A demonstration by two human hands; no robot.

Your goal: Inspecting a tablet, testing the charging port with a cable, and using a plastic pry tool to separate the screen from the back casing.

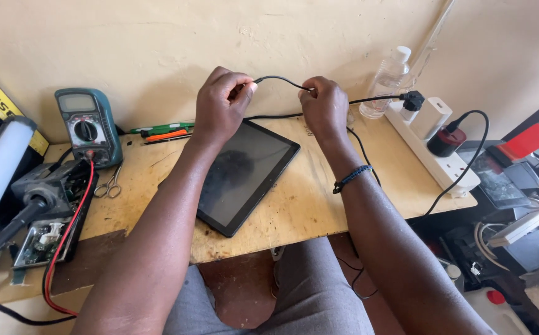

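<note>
1. The left hand [221, 102] was raised above the far edge of the bench [294, 211], its fingers pinched tight on the plug end of a black cable [278, 79].
2. The right hand [324, 105] gripped the same cable further along, fingers closed around it; the cable arched between the two hands.
3. From the right hand the cable ran towards a black plug in the white power strip [433, 155], which lay along the bench's right edge.
4. A dark tablet [244, 174] lay flat and screen-up at mid-bench, set at an angle, directly below the left hand and partly covered by the left forearm.
5. A multimeter [88, 127] leaned against the wall at the far left corner, with small scissors [109, 185] just in front of it.
6. A clear plastic bottle [388, 80] stood at the far right corner beside the strip.
</note>
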